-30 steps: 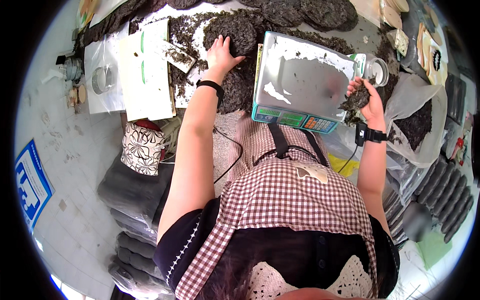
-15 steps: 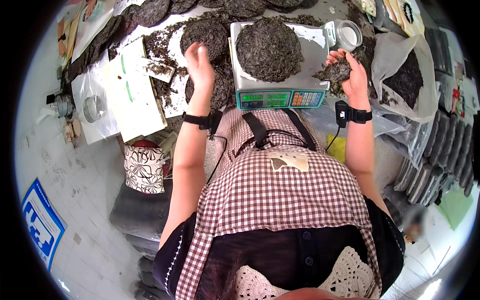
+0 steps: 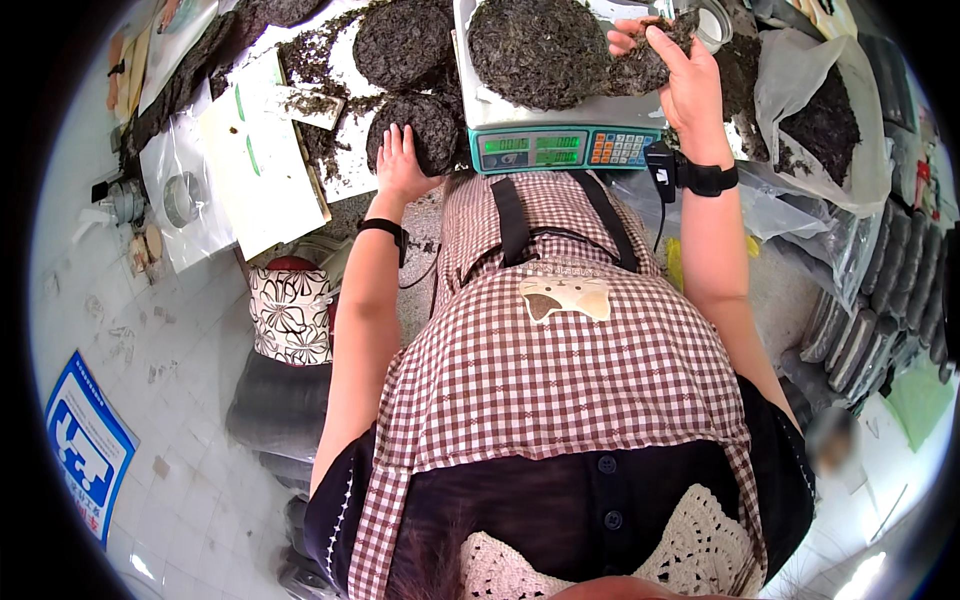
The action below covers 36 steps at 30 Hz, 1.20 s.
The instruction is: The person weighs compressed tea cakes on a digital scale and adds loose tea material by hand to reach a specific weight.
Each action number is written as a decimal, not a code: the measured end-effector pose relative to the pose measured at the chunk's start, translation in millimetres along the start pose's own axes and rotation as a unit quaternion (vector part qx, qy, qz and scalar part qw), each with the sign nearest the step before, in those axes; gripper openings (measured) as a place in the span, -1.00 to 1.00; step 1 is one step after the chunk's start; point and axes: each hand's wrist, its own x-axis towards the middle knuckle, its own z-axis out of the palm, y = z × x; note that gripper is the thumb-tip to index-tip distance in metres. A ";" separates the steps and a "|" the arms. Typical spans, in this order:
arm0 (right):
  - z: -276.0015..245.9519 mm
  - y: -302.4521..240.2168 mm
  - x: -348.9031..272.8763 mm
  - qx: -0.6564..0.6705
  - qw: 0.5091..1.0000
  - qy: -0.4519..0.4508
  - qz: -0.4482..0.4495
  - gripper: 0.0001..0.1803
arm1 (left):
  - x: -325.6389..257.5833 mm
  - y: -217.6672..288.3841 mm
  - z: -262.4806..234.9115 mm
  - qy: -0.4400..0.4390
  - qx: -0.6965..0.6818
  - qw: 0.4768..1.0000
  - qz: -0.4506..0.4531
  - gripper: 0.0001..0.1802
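Note:
A round cake of dark pressed leaves (image 3: 535, 50) lies on the pan of a digital scale (image 3: 560, 148). My right hand (image 3: 680, 75) is closed on a clump of dark loose leaves (image 3: 645, 62) held over the pan's right side. My left hand (image 3: 400, 165) rests flat against another dark round cake (image 3: 425, 130) on the table left of the scale. A third cake (image 3: 400, 42) lies just beyond it. Both wrists wear black bands.
White paper sheets (image 3: 265, 165) and scattered leaf bits cover the table at left. A clear plastic bag of loose leaves (image 3: 820, 110) sits at right, with stacked dark cakes (image 3: 880, 300) below it. A patterned stool (image 3: 290, 315) stands at lower left on the tiled floor.
A leaf cake now lies on the scale pan, which was bare a second ago. My left hand came back to the nearer cake. My right hand moved over the pan with its clump.

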 end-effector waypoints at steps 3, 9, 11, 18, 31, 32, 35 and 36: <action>11.6 -5.8 2.2 -0.038 0.995 0.036 -0.080 -0.74 | -1.9 -22.3 4.1 0.010 -0.037 0.999 0.039 0.41; 60.5 -32.8 -1.6 -0.274 0.913 0.094 -0.288 -0.85 | 0.8 -30.3 1.1 0.006 -0.057 0.998 0.040 0.36; 58.4 -27.8 2.2 -0.284 0.880 0.095 -0.369 -0.83 | -3.0 -23.3 -4.8 -0.015 -0.017 1.000 0.016 0.38; 56.3 6.0 19.9 -0.556 0.745 -0.099 -0.354 -0.60 | 2.1 -20.4 1.2 0.025 -0.020 0.999 0.013 0.20; -46.8 62.2 15.0 -0.555 0.826 0.018 0.099 -0.41 | 68.8 113.7 -128.4 0.360 -0.208 0.889 0.193 -0.34; -41.5 68.5 34.2 -0.545 0.816 -0.044 0.188 -0.41 | 73.4 126.7 -127.4 0.353 -0.159 0.900 0.201 -0.32; -23.0 94.0 38.3 -0.448 0.885 0.025 0.122 -0.40 | 80.9 153.1 -115.1 0.337 -0.085 0.916 0.199 -0.26; -26.3 99.1 38.9 -0.426 0.898 0.038 0.106 -0.46 | 82.1 155.8 -116.5 0.341 -0.110 0.913 0.197 -0.26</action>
